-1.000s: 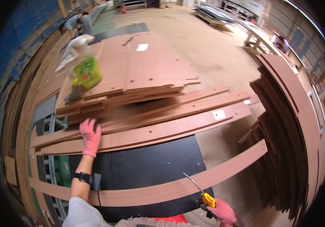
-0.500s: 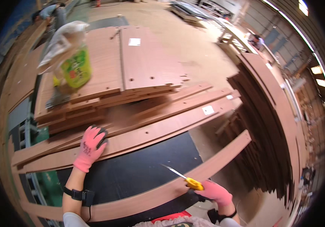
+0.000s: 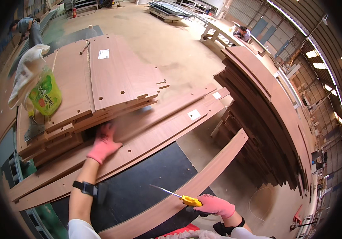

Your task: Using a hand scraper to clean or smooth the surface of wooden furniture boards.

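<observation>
My right hand [image 3: 215, 206], in a pink glove, is closed around the yellow handle of a screwdriver [image 3: 191, 200]. Its thin metal shaft points left over a black board [image 3: 143, 195]. Nearer to me, a long narrow wooden strip [image 3: 203, 175] passes under the tool. My left hand [image 3: 104, 145], gloved in pink and slightly blurred, reaches over two long wooden planks [image 3: 155, 139] lying side by side. Its thumb is spread and its fingers stretch toward the gap beside the stack of wooden panels [image 3: 119, 85]; the fingertips are partly lost in shadow and blur.
A white sack [image 3: 29, 71] and a green-yellow bag [image 3: 45, 93] sit on the stack's left side. Dark-edged panels are piled high [image 3: 258, 119] at the right. One person [image 3: 29, 30] bends at the far left; another [image 3: 242, 34] is by a far bench.
My left hand has moved away from me across the planks, toward the panel stack. The view has shifted. My right hand still grips the screwdriver.
</observation>
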A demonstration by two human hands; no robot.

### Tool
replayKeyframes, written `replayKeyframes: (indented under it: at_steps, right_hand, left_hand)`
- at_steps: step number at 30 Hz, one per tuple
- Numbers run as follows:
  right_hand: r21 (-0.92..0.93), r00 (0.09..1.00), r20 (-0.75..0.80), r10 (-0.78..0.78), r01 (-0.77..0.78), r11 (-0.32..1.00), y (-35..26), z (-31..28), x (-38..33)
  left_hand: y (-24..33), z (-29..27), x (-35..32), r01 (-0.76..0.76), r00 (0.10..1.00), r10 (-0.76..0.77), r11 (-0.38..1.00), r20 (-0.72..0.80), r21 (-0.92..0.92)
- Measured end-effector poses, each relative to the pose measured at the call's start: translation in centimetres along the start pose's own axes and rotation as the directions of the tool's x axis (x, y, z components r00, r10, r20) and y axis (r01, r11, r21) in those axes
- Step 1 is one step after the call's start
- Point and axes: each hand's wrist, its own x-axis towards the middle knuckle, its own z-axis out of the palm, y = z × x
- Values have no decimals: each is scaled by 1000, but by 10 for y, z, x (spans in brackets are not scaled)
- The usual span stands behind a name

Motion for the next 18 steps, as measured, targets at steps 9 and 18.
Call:
replayKeyframes:
  at_steps: [9, 18]
  right_hand:
    - [-21, 999, -48, -15, 14, 1000, -8, 1, 4]
    - [222, 994, -5, 106, -103, 970, 20, 14, 20]
  left_hand:
    - [1, 16, -12, -51, 993, 44, 997, -112, -61]
    - [-35, 15, -212, 281, 941, -242, 949, -239, 146]
